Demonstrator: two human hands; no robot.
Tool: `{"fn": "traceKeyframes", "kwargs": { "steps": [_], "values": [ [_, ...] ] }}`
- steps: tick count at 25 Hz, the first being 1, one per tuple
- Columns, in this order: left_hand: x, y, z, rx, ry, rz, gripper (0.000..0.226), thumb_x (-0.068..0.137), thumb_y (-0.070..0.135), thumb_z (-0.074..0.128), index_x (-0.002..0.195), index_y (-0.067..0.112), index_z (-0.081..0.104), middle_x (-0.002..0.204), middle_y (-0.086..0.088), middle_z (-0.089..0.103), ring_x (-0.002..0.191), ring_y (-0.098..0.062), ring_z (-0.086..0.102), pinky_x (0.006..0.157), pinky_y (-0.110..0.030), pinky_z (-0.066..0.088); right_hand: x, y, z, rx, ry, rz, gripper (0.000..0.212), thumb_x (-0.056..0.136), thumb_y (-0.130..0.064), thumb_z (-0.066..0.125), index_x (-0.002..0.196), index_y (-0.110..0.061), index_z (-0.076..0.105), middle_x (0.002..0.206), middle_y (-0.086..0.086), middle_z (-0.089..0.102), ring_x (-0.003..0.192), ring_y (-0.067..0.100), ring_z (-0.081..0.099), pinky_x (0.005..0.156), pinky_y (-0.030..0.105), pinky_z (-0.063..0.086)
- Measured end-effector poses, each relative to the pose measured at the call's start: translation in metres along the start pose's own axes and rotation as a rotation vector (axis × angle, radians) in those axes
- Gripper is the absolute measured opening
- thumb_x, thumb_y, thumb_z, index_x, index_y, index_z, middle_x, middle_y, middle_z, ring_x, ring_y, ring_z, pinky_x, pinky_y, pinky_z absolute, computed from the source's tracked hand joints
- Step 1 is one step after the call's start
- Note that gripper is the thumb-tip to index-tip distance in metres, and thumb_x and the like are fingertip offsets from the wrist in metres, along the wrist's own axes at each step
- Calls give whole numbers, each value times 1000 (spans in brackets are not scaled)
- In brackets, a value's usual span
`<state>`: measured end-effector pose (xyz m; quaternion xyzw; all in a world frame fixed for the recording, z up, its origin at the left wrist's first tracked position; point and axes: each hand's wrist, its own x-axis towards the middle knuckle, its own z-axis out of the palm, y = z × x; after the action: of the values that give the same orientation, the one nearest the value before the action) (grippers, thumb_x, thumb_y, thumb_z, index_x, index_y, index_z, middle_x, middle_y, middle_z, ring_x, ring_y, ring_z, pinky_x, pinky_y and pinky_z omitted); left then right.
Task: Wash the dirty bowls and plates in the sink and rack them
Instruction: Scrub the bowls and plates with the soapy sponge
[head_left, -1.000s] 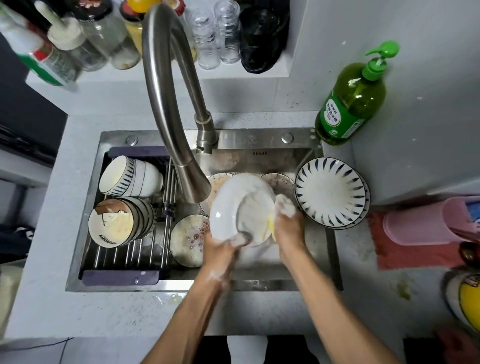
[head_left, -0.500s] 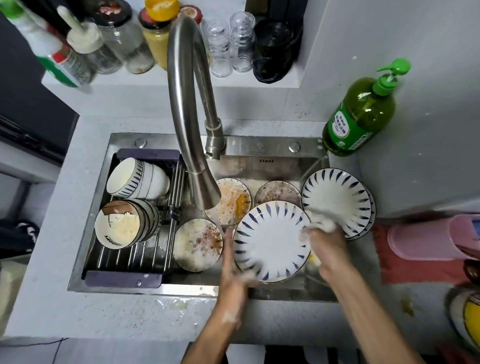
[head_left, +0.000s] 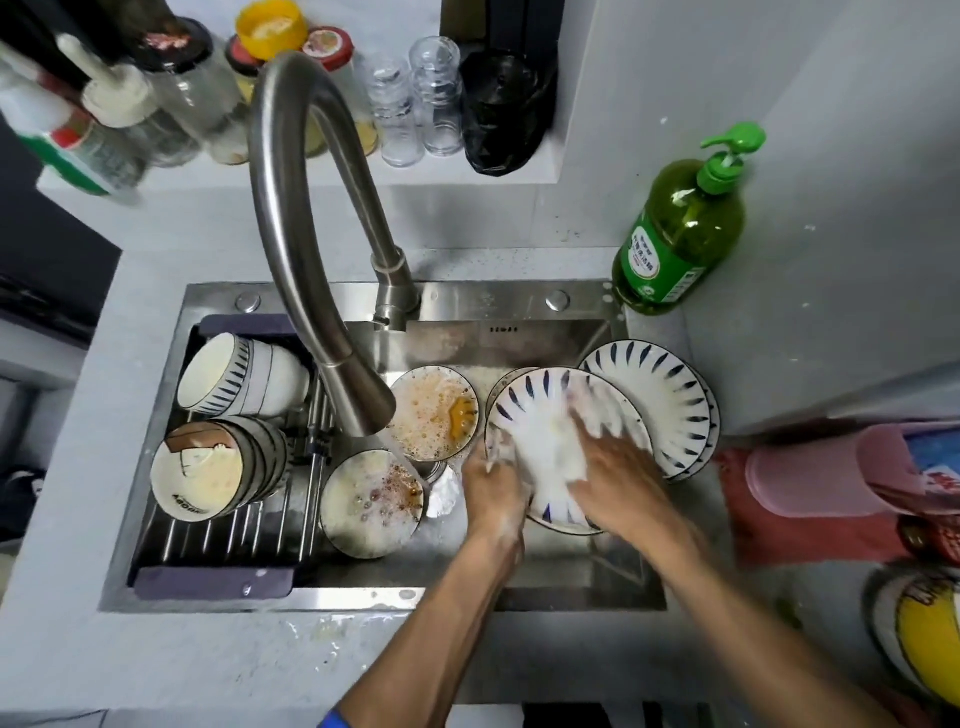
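Both forearms reach forward from the bottom edge over the front rim of the sink (head_left: 519, 304). The left hand (head_left: 491, 480) is at the left edge of a blue-striped plate (head_left: 535, 410), and its fingers (head_left: 493, 452) curl around this rim and hold the plate tilted above the basin. The right hand (head_left: 613, 467) lies on the soapy face of the plate, palm down. Its fingers (head_left: 592, 410) are blurred; they look spread and rather flat on the foam, but whether they hold a sponge under them cannot be told.

Just right of the held plate, more striped plates (head_left: 670, 395) lean in a stack on the corner of the sink. Two dirty bowls (head_left: 431, 410) with orange remains stand in the basin under the faucet (head_left: 311, 249). In the rack (head_left: 223, 530) on the left side, several bowls (head_left: 218, 467) lie on their sides. A green soap bottle (head_left: 675, 234) stands on the surface behind.
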<state>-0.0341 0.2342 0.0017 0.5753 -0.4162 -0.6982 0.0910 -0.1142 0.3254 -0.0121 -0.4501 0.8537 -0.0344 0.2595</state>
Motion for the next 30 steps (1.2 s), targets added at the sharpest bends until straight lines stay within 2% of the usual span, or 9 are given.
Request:
{"fn": "traceKeyframes", "kwargs": {
  "steps": [2,7,11,14,18,21,24,27,30],
  "values": [
    [6,4,11,-12,-30,11,27,105,14,42,83,26,53,66,7,58,51,-3,52,52,-18,40,-5,3,3,54,27,87,92,90,-19,50,155,-20,-14,158,2,-32,146,21,-27,122,40,-9],
    [31,-14,47,-57,-84,-9,37,102,10,42,132,29,52,131,-7,60,119,-29,61,91,-36,56,-1,-3,-5,363,315,226,64,85,-2,60,146,-11,42,156,5,35,141,27,36,114,34,29],
    [30,-6,75,206,-21,108,37,101,22,33,135,18,46,141,-10,49,133,-33,44,110,-43,37,-10,22,2,417,460,288,59,84,1,61,141,-6,49,152,7,41,136,29,42,110,31,31],
    [23,-8,82,273,-57,48,93,86,65,-10,144,10,38,152,-16,35,142,-33,30,111,-41,28,-9,19,6,405,513,260,55,84,-8,54,138,-4,52,146,11,48,132,31,47,108,35,36],
    [50,-38,46,217,-173,129,16,99,19,49,111,22,59,113,-10,65,105,-27,62,91,-36,51,-7,-4,6,452,478,206,58,81,4,65,137,-6,54,142,12,53,126,30,53,105,31,36],
    [90,-84,-56,165,75,-118,12,95,12,57,88,19,63,81,-3,64,64,-11,55,65,-28,49,-9,-37,20,489,410,146,57,82,5,65,136,-11,56,142,7,54,122,25,56,102,29,38],
    [126,-104,-159,178,350,-236,13,95,2,53,102,8,63,97,-12,64,81,-20,57,76,-32,55,5,-59,55,519,276,160,48,86,-2,59,133,-13,58,138,3,57,120,26,57,103,27,38],
    [147,-65,-180,-41,336,-63,26,95,-10,47,89,15,55,82,-8,51,58,-8,54,47,-14,44,15,-68,79,527,152,289,50,84,-20,47,133,-15,60,134,1,60,110,25,61,91,22,40],
    [139,21,-160,-87,190,235,17,85,36,57,95,22,59,98,-8,59,90,-20,62,88,-40,54,16,-75,81,549,95,327,54,80,-24,46,132,-14,61,133,1,61,111,22,61,92,21,40]
  ]
}}
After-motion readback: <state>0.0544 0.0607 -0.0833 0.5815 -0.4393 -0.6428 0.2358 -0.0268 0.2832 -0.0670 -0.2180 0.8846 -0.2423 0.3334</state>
